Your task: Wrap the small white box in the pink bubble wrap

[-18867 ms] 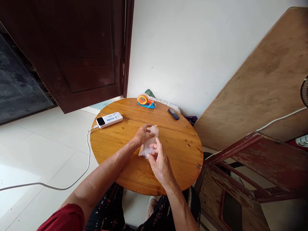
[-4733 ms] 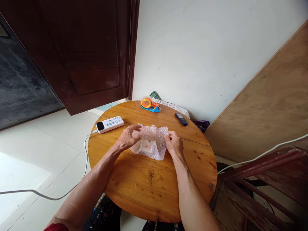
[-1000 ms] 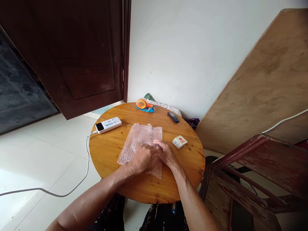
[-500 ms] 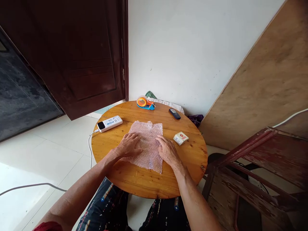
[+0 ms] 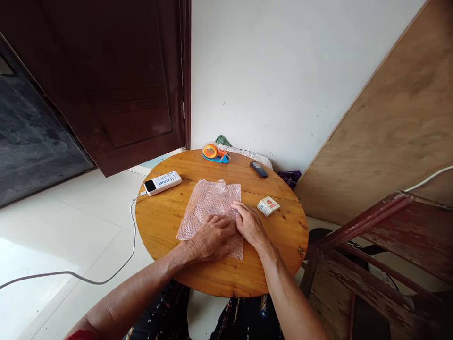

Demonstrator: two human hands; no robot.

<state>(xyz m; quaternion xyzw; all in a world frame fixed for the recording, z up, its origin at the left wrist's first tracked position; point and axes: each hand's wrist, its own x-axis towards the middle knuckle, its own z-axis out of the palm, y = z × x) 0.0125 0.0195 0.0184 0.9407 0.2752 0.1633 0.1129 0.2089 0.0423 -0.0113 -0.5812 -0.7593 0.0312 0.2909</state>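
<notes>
A sheet of clear bubble wrap [image 5: 203, 203] lies flat on the round wooden table [image 5: 159, 219]. Across its lower right part rests my left hand [image 5: 214, 236], palm down with the fingers pointing right, pressing on the wrap. My right hand [image 5: 249, 225] lies on the wrap's right edge, its fingers spread and touching the surface. The fingertips of the left hand come close to the right hand. Neither hand grasps anything. Just right of my right hand is a small white and red box [image 5: 268, 206].
An orange and blue tape dispenser [image 5: 215, 153] sits at the table's back, with a dark blurred object [image 5: 259, 169] to its right. A white power bank [image 5: 163, 183] with a cable is at the left. A wooden chair [image 5: 371, 245] stands at the right.
My left hand has slid right and toward me over the bubble wrap, uncovering its left part. My right hand has stayed nearly in place. The view has shifted slightly.
</notes>
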